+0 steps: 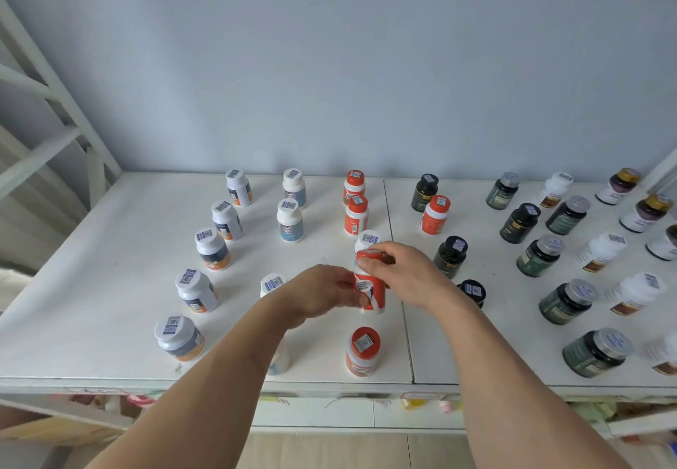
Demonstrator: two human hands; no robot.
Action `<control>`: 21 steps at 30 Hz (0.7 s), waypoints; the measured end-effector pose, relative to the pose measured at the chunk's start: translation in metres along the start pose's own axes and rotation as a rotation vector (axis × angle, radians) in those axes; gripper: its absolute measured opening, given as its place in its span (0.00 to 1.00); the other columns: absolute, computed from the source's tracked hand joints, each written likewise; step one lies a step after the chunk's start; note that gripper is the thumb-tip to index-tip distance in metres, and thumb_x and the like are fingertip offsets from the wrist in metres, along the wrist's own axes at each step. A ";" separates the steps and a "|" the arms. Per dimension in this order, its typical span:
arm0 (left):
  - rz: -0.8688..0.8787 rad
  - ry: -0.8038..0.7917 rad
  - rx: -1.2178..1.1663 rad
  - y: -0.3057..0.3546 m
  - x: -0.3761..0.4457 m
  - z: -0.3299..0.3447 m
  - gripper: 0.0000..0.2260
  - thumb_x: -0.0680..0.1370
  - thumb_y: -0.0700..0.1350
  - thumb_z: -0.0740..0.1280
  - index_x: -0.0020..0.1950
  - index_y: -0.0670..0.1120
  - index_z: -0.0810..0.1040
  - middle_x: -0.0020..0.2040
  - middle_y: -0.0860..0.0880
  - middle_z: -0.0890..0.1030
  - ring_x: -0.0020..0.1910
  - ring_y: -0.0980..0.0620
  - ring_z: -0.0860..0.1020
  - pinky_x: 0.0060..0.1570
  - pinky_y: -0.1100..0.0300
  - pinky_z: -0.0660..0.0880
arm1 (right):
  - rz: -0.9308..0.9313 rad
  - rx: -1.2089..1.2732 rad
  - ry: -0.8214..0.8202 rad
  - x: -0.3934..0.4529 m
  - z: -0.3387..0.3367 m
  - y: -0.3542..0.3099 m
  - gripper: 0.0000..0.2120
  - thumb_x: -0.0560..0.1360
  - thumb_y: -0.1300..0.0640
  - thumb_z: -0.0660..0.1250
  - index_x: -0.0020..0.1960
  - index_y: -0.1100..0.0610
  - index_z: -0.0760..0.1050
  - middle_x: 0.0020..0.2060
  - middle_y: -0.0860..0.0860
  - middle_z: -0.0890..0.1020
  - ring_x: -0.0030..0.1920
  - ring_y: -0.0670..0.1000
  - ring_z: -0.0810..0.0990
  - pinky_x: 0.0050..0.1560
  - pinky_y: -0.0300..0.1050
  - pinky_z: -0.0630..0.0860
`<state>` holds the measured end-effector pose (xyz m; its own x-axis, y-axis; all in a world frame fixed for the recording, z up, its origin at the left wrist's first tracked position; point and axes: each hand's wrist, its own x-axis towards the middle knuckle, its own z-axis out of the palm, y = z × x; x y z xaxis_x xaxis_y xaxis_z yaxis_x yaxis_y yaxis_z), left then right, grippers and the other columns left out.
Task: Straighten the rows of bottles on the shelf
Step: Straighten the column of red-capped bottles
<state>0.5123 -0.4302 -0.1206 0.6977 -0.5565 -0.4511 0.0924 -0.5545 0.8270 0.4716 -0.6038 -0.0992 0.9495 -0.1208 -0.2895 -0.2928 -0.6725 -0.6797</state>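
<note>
Risk: knock-over. Both hands pinch orange-capped bottle [370, 285] mid-shelf [110, 285]: right hand [406, 274] wraps cap, left hand [322, 294] grips body. White-capped bottle [368, 239] sits directly behind held bottle, touching or nearly; cannot tell. Right wrist passes just beside black bottle [472, 291]. Careless slide or elbow swing likely topples either neighbour.

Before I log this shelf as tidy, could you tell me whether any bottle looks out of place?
Yes: one orange bottle stands in the black-bottle row, right of the orange row. A white-capped bottle sits within the orange row, behind the bottle both hands hold.
</note>
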 end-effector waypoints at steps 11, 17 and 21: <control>-0.024 -0.016 -0.041 -0.002 0.002 -0.003 0.15 0.72 0.48 0.74 0.58 0.49 0.82 0.54 0.53 0.84 0.55 0.51 0.79 0.62 0.56 0.71 | 0.011 0.020 -0.021 0.001 0.004 0.000 0.28 0.76 0.38 0.63 0.72 0.47 0.67 0.67 0.49 0.74 0.63 0.51 0.76 0.62 0.50 0.76; 0.032 0.088 0.428 0.005 0.000 -0.004 0.21 0.74 0.50 0.72 0.66 0.49 0.75 0.62 0.50 0.79 0.60 0.51 0.77 0.62 0.56 0.72 | 0.010 0.044 -0.062 0.000 0.011 0.006 0.28 0.75 0.41 0.67 0.72 0.46 0.66 0.68 0.46 0.74 0.67 0.51 0.72 0.66 0.50 0.70; 0.085 0.168 0.690 0.006 0.003 -0.008 0.27 0.76 0.51 0.70 0.73 0.50 0.66 0.69 0.52 0.74 0.66 0.50 0.72 0.65 0.55 0.69 | 0.046 0.087 -0.089 -0.004 0.023 0.016 0.28 0.72 0.42 0.72 0.70 0.43 0.69 0.64 0.44 0.78 0.65 0.49 0.75 0.68 0.54 0.70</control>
<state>0.5207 -0.4302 -0.1140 0.7878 -0.5427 -0.2911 -0.3983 -0.8095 0.4313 0.4608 -0.5979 -0.1247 0.9220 -0.0822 -0.3783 -0.3486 -0.6012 -0.7190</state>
